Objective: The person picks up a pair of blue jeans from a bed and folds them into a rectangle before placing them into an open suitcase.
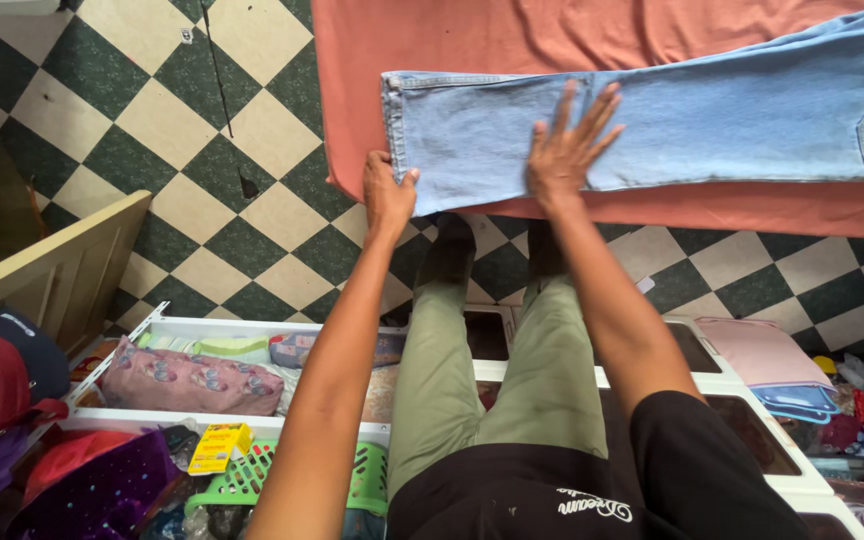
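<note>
Jeans [692, 120] lay flat across an orange cloth [572, 40], leg hem at the left end, waist end running off frame right, back pocket visible there. The cloth seemed to serve as the work surface, keeping the denim off the checkered floor [152, 130].

Left hand [387, 195] pinched the lower hem corner: thumb on top of the denim, fingers curled under the edge. Looked like an anchor grip, holding that corner in place.

Right hand [562, 150] was pressed flat on the leg, fingers spread wide, palm down, closed on nothing. The spread would put pressure over more fabric, which fits smoothing or holding the leg flat.

Person wore green trousers [492, 370] and a black top [592, 500], and both arms reached forward over the cloth's near edge.

Around them: white shelf [282, 325] with a pink floral pouch [192, 385], green basket [252, 475] and a yellow box [220, 447] lower left, piled clothes far left, folded pink and blue items [772, 365] right. None touched by either hand.
</note>
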